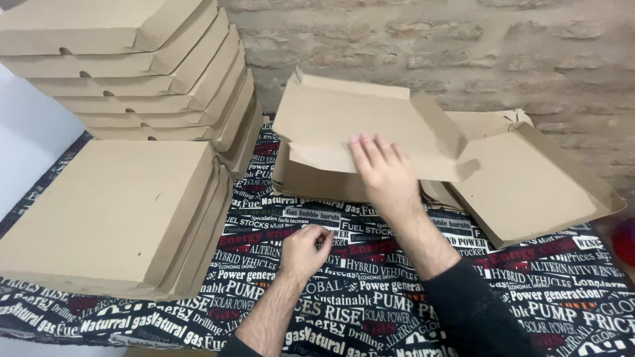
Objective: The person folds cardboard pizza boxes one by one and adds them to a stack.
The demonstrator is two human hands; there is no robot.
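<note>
Two hands apart: your right hand (383, 173) lies flat on the unfolded brown cardboard pizza-box blank (357, 125), your left hand (305, 248) curled empty (folding step); next, raise its flaps.

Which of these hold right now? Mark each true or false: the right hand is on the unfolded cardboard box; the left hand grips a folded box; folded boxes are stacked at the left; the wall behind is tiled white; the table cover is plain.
1. The right hand rests on the unfolded cardboard box. True.
2. The left hand grips a folded box. False: it is curled into a loose fist over the printed cloth, apart from any box.
3. Folded boxes are stacked at the left. True.
4. The wall is tiled white. False: it is bare brick.
5. The table cover is plain. False: it is dark with printed lettering.
</note>
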